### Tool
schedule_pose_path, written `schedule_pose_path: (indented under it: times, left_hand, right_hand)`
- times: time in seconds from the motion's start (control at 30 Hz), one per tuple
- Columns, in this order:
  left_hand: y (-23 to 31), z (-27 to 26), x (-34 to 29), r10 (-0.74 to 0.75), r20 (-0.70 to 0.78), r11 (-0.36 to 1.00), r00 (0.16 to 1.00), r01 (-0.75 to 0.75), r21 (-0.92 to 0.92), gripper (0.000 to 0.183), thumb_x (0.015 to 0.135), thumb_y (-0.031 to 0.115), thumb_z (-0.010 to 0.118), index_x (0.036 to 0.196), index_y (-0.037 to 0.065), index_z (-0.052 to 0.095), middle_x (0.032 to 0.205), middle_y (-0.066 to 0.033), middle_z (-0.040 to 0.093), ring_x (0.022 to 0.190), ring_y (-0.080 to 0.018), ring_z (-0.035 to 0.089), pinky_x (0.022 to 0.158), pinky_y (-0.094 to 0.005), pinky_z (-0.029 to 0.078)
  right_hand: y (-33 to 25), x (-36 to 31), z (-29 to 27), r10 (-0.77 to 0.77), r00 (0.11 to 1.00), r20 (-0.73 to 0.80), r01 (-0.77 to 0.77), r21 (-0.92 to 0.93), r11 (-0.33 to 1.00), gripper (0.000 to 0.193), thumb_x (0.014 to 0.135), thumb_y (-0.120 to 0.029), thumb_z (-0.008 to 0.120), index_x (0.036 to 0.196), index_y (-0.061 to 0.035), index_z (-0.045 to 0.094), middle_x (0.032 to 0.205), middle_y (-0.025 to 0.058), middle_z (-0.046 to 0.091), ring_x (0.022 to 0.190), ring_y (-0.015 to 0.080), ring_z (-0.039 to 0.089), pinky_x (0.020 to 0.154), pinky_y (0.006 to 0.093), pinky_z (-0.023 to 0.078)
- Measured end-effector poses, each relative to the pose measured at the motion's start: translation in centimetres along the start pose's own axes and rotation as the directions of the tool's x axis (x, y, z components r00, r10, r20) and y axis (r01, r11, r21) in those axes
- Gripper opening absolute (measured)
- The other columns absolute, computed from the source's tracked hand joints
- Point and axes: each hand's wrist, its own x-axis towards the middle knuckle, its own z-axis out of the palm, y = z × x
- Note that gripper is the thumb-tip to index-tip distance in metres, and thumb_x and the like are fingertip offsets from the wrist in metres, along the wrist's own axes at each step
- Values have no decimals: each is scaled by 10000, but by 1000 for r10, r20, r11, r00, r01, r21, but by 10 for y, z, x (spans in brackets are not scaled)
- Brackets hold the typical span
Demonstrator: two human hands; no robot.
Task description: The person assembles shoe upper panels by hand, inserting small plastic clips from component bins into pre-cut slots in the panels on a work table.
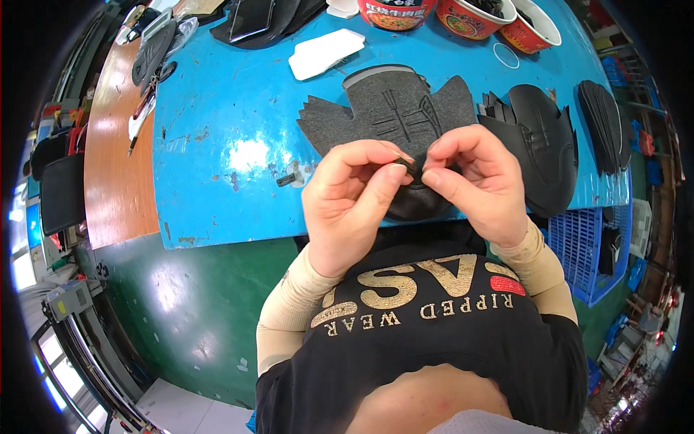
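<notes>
Nearest my camera is the wearer's black shirt (434,354), its chest lettered in gold, with cream sleeves (289,311) on both forearms. From my remote seat I see the left hand (347,199) pinching a small dark piece (410,168) between thumb and fingertips. The right hand (481,184) brings its thumb and fingers together just beside it (whether they grip it too, I cannot tell). That piece sits between the hands, in front of a grey felt panel (394,108) with raised lines, which lies on the blue table (210,202). Right of the panel I find black shaped pieces (542,159); a blue crate (575,253) stands lower.
</notes>
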Motion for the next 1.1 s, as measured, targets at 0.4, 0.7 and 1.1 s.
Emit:
schedule_pose_path:
  times: [0.4, 0.7, 1.1]
  left_hand:
    - [-17, 2, -3, 52, 47, 991, 998, -57, 123, 187, 875, -101, 628, 1047, -33, 604, 1045, -111, 656, 928, -137, 638, 803, -259, 530]
    - [-12, -1, 4, 264, 222, 812, 939, -340, 474, 261, 721, -73, 776, 952, 6, 684, 906, -117, 689, 823, -207, 678, 693, -286, 544]
    - [-12, -4, 6, 233, 233, 828, 944, -318, 461, 238, 704, -44, 790, 905, 39, 692, 867, -95, 696, 776, -213, 684, 674, -296, 549]
  right_hand:
    - [2, -1, -4, 104, 994, 25, -106, 90, 990, 180, 892, -4, 653, 1049, -27, 566, 953, -3, 611, 869, 48, 567, 769, 212, 465]
    - [0, -10, -2, 220, 975, 43, -224, 244, 944, 153, 899, 17, 640, 987, -41, 529, 962, 12, 610, 868, 57, 570, 777, 217, 478]
    - [1, -11, -6, 45, 995, 94, -39, -69, 997, 216, 911, 41, 593, 941, -73, 412, 929, 55, 573, 848, 81, 521, 759, 241, 454]
